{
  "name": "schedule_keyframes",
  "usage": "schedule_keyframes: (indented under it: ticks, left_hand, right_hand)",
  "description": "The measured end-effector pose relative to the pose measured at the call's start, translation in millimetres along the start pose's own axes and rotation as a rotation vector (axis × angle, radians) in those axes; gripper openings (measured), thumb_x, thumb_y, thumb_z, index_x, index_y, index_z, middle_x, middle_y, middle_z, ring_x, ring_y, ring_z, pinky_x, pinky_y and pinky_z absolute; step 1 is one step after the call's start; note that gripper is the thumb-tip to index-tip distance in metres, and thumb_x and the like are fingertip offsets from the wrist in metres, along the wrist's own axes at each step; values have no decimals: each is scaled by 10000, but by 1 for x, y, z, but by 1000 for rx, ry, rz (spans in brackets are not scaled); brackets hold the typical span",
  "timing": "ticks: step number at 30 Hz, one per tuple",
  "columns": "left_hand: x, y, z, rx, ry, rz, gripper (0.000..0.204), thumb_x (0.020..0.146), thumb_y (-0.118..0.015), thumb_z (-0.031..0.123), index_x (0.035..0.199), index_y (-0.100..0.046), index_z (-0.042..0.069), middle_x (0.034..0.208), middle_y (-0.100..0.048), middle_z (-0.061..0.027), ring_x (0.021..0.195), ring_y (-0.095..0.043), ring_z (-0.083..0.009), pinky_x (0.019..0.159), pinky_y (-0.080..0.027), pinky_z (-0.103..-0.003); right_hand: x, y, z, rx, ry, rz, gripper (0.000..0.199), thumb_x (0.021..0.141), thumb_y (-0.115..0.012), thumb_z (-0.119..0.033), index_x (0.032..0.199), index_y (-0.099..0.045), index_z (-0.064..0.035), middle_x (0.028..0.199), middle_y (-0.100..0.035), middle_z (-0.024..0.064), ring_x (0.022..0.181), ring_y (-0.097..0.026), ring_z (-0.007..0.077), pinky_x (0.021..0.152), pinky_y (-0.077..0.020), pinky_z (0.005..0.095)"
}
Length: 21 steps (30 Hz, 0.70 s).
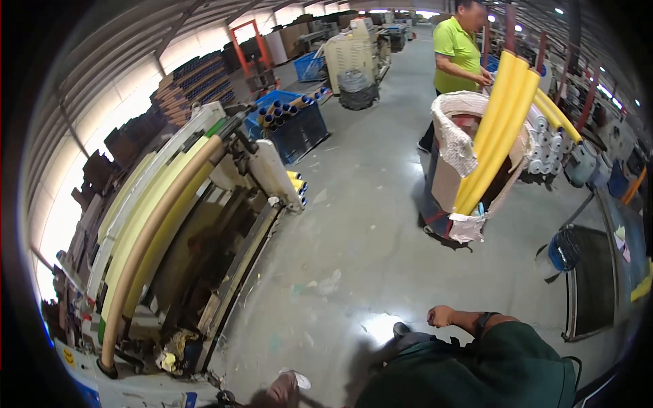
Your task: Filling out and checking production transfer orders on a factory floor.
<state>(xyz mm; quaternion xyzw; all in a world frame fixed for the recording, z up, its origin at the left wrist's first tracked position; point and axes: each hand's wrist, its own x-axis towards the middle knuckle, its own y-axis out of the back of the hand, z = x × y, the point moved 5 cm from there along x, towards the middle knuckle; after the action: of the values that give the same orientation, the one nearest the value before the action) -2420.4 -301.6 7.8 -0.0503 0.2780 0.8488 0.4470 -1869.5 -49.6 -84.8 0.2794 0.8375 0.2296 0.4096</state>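
right hand [441, 316] closed in a loose fist, seemingly empty | left hand out of view | nearest thing: yellow tubes [500, 129], well ahead in sack [454, 139], long axis leaning up-right

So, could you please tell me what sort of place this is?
Most likely a factory or workshop floor: a long machine carrying pale yellow tubes, a big sack of yellow foam tubes, and blue crates on bare concrete.

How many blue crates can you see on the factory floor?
2: one blue crate full of tubes beside the machine, another blue crate farther back on the left. Others may be hidden behind clutter.
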Motion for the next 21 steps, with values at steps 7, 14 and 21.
schedule_keyframes:
  ticks: [7, 14, 21]
  left_hand:
    - [42, -84, -54, 515, 2, -265, 399, 947, -410, 379, 928, -665, 72, 875, -694, -116, 837, -653, -267, 741, -480, -433]
    - [116, -156, -73, 760, -262, -374, 386, 951, -429, 356, 815, -661, 79, 734, -679, -86, 705, -624, -282, 659, -447, -451]
    - [163, -277, 53, 354, 224, -588, 278, 899, -583, 277, 790, -649, 29, 707, -618, -101, 663, -568, -246, 591, -461, -422]
  right_hand:
    - [-24, -27, 98, 179, 68, 73, 282, 748, -675, -90, 1019, -664, -13, 855, -705, 94, 731, -680, 178, 690, -563, 321]
    - [-49, 18, 138, 422, -322, 274, 231, 722, -658, -63, 950, -683, -38, 796, -700, 68, 700, -665, 158, 644, -543, 328]
    - [-121, 35, 174, 749, -628, 608, 112, 763, -617, -105, 840, -678, -52, 767, -697, 71, 646, -663, 162, 602, -533, 320]
